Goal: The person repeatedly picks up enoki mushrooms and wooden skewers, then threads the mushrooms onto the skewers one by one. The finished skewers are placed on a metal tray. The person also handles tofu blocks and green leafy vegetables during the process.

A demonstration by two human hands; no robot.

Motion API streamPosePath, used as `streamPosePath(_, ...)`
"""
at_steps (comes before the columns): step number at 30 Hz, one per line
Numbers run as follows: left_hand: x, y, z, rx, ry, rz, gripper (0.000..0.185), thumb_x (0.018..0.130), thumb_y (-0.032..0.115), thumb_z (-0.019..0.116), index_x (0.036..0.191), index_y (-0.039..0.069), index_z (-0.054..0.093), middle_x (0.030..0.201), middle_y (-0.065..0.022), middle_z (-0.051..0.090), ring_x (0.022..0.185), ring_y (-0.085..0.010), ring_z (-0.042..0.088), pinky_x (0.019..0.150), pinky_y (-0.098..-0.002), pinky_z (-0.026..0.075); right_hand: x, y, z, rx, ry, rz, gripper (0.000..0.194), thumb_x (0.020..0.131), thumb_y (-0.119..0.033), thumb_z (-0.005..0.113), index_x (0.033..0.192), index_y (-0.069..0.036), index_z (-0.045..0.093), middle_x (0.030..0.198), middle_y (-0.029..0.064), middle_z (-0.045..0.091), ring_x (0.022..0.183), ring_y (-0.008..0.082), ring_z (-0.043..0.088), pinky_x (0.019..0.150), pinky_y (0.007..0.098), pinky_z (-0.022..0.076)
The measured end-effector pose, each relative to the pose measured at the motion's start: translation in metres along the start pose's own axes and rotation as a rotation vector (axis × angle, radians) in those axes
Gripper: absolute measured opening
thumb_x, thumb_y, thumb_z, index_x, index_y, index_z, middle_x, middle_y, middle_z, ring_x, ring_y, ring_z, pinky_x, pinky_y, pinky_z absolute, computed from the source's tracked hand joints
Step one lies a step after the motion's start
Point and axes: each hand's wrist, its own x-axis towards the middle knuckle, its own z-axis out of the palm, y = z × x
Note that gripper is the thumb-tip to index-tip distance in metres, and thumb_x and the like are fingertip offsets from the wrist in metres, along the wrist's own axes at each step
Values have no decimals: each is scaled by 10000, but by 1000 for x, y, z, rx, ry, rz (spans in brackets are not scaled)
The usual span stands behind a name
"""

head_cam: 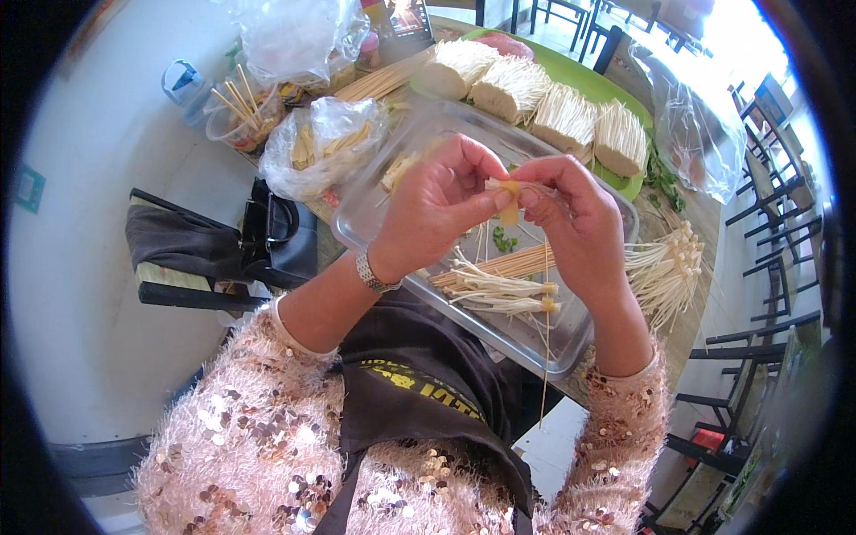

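Note:
Above a clear plastic tray (582, 348), my left hand (448, 194) and my right hand (568, 214) meet, pinching a small enoki mushroom bundle (493, 183) with a yellow strip (510, 210) around it. The strip's end hangs down between my fingers. Much of the bundle is hidden by my right fingers. Below, enoki bundles with yellow bands (501, 294) lie on bamboo skewers (501, 262) in the tray. One thin skewer (546, 361) runs down past the tray's near edge. A green leaf (503, 239) lies near the tray's middle.
Large enoki clumps (511, 87) stand on a green tray (588, 73) behind. Loose enoki (669, 267) lies at right. At left are a plastic bag of yellow strips (321, 147), a tub with sticks (246, 120) and a blue-lidded container (184, 87). A black bag (281, 234) rests on a chair.

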Motion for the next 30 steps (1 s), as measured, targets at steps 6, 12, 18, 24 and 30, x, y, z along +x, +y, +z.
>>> streamPosePath(6,2,4,1,-20,25,-99,286,917,14,702,1145,0,530,1025,-38,598,932,-86,610,842,-226,520,4,3,-2,-196,2,-286,107,874,51,698,970,11,674,937,79,667,863,137,660,777,257,544)
streamPosePath(12,1,6,-1,-40,31,-88,222,915,32,705,1110,9,601,1018,-24,633,944,-93,615,887,-243,504,5,3,-9,-256,-58,-334,160,842,63,713,989,11,675,967,71,662,884,157,666,808,273,544)
streamPosePath(18,12,3,-14,-32,304,84,193,911,11,664,1104,15,652,1008,-42,667,940,-93,625,881,-252,509,7,3,-27,-663,54,-44,213,880,-203,744,973,-33,655,913,80,666,892,199,652,834,343,516)
streamPosePath(24,15,6,-27,-154,359,162,240,914,3,619,1153,-9,621,1045,-90,666,1059,-226,662,995,-373,520,2,19,-33,-1224,-543,306,316,815,-374,764,763,-65,722,750,142,680,744,336,670,691,428,523)
streamPosePath(30,12,8,-29,-382,388,173,270,883,-62,597,1139,20,573,1116,-76,616,1030,-271,677,956,-381,526,-4,39,-28,-1230,-709,311,293,747,-375,799,725,-87,750,718,148,685,713,360,675,669,453,528)
